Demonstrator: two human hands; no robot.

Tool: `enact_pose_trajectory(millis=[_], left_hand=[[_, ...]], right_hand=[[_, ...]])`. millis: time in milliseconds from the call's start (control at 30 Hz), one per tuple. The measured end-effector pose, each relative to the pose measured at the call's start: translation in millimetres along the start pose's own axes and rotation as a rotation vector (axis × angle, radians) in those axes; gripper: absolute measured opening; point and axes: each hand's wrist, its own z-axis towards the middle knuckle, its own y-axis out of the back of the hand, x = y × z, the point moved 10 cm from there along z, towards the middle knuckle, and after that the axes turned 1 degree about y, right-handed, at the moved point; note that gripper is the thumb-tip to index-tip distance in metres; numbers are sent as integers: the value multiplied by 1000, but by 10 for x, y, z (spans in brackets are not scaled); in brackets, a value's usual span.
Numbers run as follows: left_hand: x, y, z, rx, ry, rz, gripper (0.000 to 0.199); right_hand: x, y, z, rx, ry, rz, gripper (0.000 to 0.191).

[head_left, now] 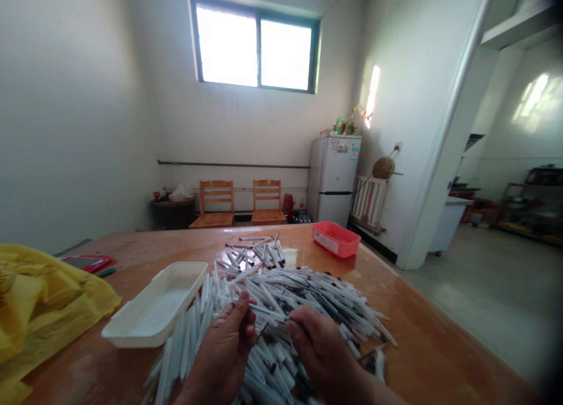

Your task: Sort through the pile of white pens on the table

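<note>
Across the glossy orange-brown table, slim white plastic pens are heaped beside a shallow rectangular cream plastic tray. Over them, the curled left hand and right hand are held apart; whether anything is pinched cannot be told.

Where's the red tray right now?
In the head view, the red tray sits right of centre on the table's far edge, just beyond the pen pile.
</note>
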Motion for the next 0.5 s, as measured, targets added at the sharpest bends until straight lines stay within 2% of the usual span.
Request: enact_pose_trajectory(millis=[167,233,400,500], left_hand=[[88,-281,-124,238,71,24,30],[139,-334,-150,288,94,65,30],[171,-235,-86,213,67,129,26],[171,-216,-71,190,63,117,27]], right_hand=[[-172,-65,-7,8,-187,250,36],[-196,-83,-4,26,-200,277,36],[-2,-12,-9,-2,3,55,21],[-41,-18,-21,-10,-50,126,24]])
